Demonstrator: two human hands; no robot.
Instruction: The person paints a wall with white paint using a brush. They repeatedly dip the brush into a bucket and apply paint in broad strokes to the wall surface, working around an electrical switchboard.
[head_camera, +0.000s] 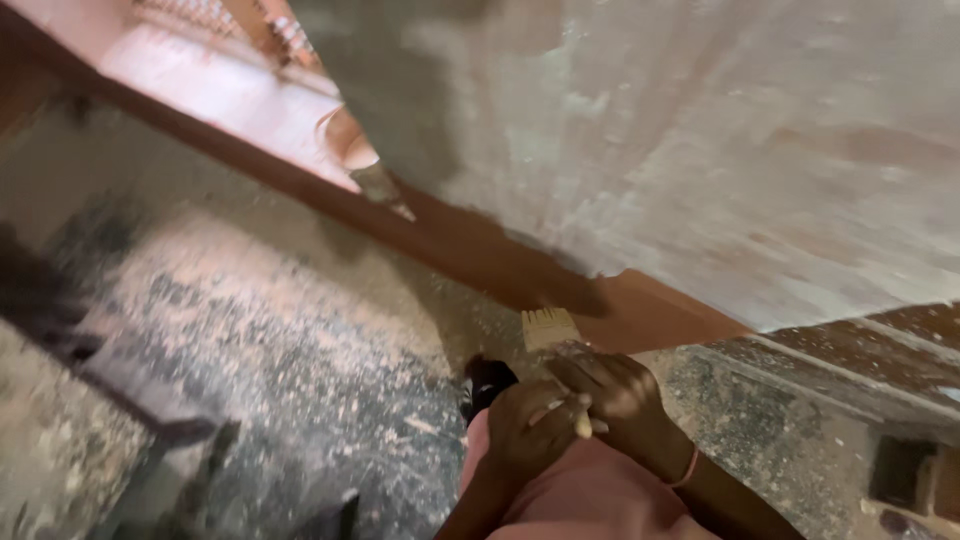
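Paintbrush with pale flat bristles and a light wooden handle (553, 345) sits low in the middle of the view, bristle end pointing up toward the reddish-brown painted band (470, 245) that runs along the foot of the rough grey-white plastered wall (700, 130). Both hands meet on the handle. The right hand (618, 392) is wrapped over the upper part of the handle just below the bristles, fingers curled down around it, and a thin pink band circles that wrist. The left hand (528, 428) is clenched on the lower end of the handle, whose pale tip shows between the two hands; the hands touch each other. Under them lies pink cloth (590, 495) (whether a garment or a rag cannot be told from this angle). Just left of the left hand a small dark object (487, 384) is partly hidden. The brush tip is near the painted band but, through the blur, contact cannot be judged. Speckled grey concrete floor (290, 340) spreads to the left, dusted with pale flecks, and a dark metal frame (140, 400) crosses the lower left corner.
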